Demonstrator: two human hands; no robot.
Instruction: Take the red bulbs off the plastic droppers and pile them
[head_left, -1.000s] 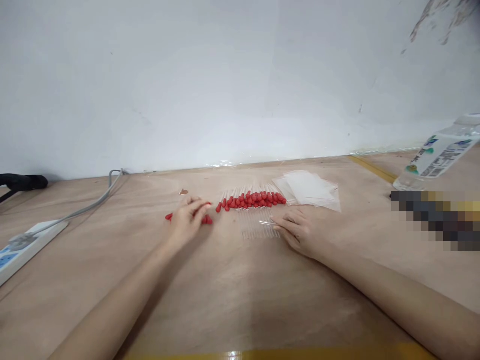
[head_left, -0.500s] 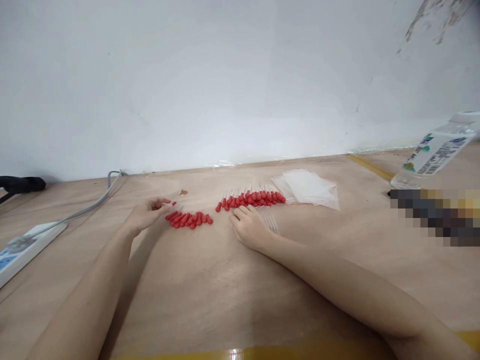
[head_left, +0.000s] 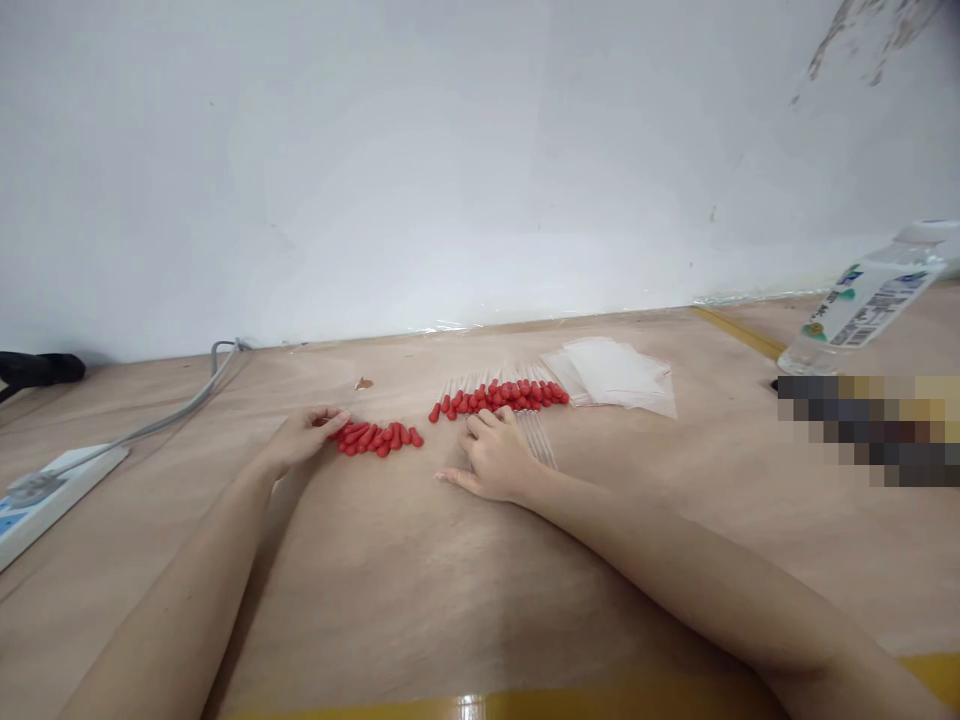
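Observation:
My left hand (head_left: 306, 438) is at the left end of a small pile of red rubber bulbs (head_left: 382, 438), thumb and fingers closed on a bulb there; its fingertips partly cover it. My right hand (head_left: 491, 455) rests on the table just in front of a row of droppers (head_left: 510, 396) with red bulbs and thin clear tubes pointing to the wall. Its thumb is spread out to the left and its fingers are bent, with nothing visible in them. Several loose clear tubes (head_left: 536, 438) lie beside its knuckles, partly hidden by the hand.
Clear flat plastic bags (head_left: 619, 372) lie stacked right of the droppers. A tilted clear bottle (head_left: 862, 305) stands far right, behind a blurred-out patch. At the left are a white power strip (head_left: 64, 500), its grey cable (head_left: 176, 412) and a black object (head_left: 41, 368). The wall (head_left: 450, 160) bounds the back.
My left hand has lowered from just above the bulbs onto their left end; the red-ended piece in its fingers no longer shows clearly. My right thumb has spread out to the left.

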